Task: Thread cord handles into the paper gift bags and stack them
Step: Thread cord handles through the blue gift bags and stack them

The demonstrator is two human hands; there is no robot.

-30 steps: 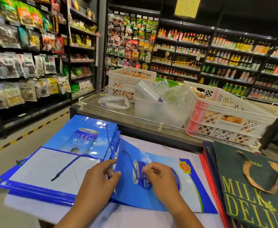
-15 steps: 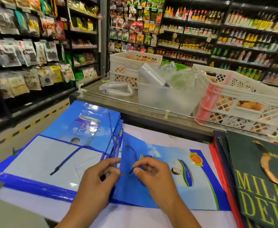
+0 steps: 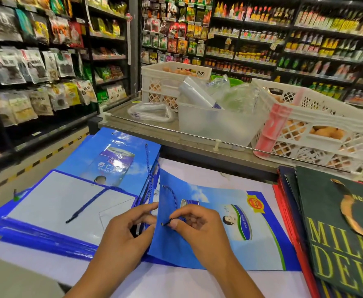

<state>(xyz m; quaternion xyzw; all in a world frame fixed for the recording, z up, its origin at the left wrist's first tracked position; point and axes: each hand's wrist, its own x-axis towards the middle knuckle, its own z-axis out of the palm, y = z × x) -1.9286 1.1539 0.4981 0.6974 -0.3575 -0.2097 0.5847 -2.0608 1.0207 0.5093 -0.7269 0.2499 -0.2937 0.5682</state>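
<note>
A flat blue gift bag point(image 3: 223, 235) lies on the white table in front of me. My right hand point(image 3: 197, 231) pinches the dark tip of a blue cord point(image 3: 173, 197) right at a small hole near the bag's left edge. The cord's other end passes through a second hole higher up. My left hand point(image 3: 124, 235) pinches that left edge of the bag beside the hole. To the left lies a stack of blue bags point(image 3: 64, 203) with a loose blue cord point(image 3: 90, 201) across the top one.
Dark green and red bags point(image 3: 337, 229) are stacked at the right. Behind the table a metal counter point(image 3: 146, 127) carries white crates of eggs point(image 3: 318, 130) and a clear bin of plastic bags point(image 3: 217, 121). Shop shelves fill the background.
The right hand has brought the cord tip from over the bag's middle to the hole at the left edge. The left hand shifted to pinch the edge. The camera tilted down.
</note>
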